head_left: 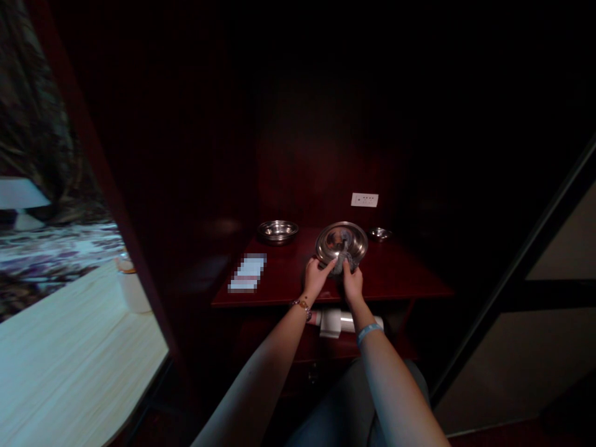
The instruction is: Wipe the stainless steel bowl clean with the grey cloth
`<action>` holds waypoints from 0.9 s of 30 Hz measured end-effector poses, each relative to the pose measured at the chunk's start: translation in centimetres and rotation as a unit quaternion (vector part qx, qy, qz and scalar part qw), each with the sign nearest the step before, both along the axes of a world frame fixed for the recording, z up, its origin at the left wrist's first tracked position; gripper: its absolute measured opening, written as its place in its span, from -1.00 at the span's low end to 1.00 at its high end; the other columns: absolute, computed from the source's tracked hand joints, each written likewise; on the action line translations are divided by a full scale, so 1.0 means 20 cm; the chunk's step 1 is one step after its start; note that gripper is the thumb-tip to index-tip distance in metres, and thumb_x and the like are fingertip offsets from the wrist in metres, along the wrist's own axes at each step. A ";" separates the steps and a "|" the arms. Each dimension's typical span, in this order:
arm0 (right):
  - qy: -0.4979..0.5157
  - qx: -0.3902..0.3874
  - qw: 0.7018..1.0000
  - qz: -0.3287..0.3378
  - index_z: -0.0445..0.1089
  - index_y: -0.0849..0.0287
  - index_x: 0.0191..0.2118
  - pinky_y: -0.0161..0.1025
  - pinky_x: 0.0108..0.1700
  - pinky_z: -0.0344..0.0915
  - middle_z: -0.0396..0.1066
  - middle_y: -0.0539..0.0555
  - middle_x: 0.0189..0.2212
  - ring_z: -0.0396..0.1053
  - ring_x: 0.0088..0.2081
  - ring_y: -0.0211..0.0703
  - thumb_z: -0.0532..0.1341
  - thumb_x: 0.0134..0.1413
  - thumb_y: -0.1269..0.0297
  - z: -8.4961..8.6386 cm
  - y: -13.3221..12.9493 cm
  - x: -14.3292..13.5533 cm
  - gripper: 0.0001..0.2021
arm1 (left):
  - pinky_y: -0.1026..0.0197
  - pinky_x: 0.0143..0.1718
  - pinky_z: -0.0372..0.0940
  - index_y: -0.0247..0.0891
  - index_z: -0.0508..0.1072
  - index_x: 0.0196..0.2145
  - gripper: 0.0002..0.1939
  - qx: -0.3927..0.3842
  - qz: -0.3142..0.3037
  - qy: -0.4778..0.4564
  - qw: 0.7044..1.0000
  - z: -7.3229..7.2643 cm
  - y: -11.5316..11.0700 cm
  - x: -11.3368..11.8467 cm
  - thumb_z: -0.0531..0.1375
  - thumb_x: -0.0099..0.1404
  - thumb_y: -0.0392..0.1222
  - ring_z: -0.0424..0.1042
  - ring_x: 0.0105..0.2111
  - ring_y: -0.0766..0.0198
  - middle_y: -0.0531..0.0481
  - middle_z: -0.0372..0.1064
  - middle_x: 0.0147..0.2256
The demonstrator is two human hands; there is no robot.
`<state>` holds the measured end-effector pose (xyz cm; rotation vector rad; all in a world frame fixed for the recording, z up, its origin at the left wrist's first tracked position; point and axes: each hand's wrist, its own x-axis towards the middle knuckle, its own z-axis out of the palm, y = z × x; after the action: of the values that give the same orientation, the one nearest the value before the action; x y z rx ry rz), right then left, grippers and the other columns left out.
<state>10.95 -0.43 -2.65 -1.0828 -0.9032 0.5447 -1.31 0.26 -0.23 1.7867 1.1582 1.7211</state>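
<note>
A shiny stainless steel bowl (333, 240) is tilted toward me above the red-brown shelf (288, 285). My left hand (316, 277) grips its near rim on the left, thumb on top. At the near right of the rim is my right hand (352, 282), closed on the bowl and a grey cloth (343, 259) that lies against the inside. The fingers under the rim are hidden. Behind on the left rests a stack of steel bowls (278, 232); a smaller steel bowl (380, 234) sits at the back right.
A blurred-out pale sheet (248, 273) lies on the shelf's left side. A white socket panel (364, 200) is on the back wall. Below the shelf lies a white cylindrical object (347, 321). Dark side panels flank me; a light wooden tabletop (69, 347) stands left.
</note>
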 end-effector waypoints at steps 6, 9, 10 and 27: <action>-0.010 -0.001 1.000 0.005 0.49 0.27 -0.15 -0.17 -0.12 0.38 0.55 0.25 -0.17 0.50 -0.12 0.04 0.21 0.01 -0.07 0.01 -0.01 0.00 -0.52 | 0.21 -0.26 0.26 -0.28 0.53 -0.30 -0.74 -0.013 -0.032 -0.016 0.999 0.00 0.00 0.01 0.26 0.18 -0.02 0.39 -0.33 0.23 -0.09 0.45 -0.34; -0.008 0.010 1.000 0.010 0.49 0.26 -0.15 -0.17 -0.11 0.38 0.55 0.24 -0.18 0.50 -0.10 0.05 0.20 0.02 -0.06 0.01 -0.01 -0.01 -0.54 | 0.27 -0.35 0.22 -0.27 0.49 -0.41 -0.74 -0.004 -0.018 -0.035 0.999 0.01 0.00 0.01 0.23 0.20 0.01 0.32 -0.41 0.30 -0.02 0.37 -0.40; -0.008 0.014 1.000 0.011 0.49 0.25 -0.14 -0.17 -0.11 0.38 0.56 0.23 -0.19 0.49 -0.10 0.04 0.20 0.02 -0.05 0.01 -0.01 -0.01 -0.55 | 0.28 -0.37 0.20 -0.26 0.47 -0.44 -0.73 0.003 -0.010 -0.038 0.999 0.02 0.00 0.00 0.22 0.21 0.02 0.30 -0.43 0.32 0.00 0.34 -0.42; -0.003 0.002 1.000 -0.010 0.49 0.28 -0.14 -0.18 -0.11 0.38 0.55 0.24 -0.19 0.50 -0.14 0.02 0.20 0.01 -0.08 0.02 -0.02 -0.01 -0.50 | 0.28 -0.41 0.18 -0.27 0.48 -0.45 -0.67 -0.017 -0.003 -0.007 1.000 0.01 -0.02 0.00 0.28 0.12 0.09 0.26 -0.48 0.36 0.03 0.28 -0.44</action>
<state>10.81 -0.91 -2.32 -1.0894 -0.8982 0.5227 -1.24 -0.18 0.02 1.7534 1.1669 1.6981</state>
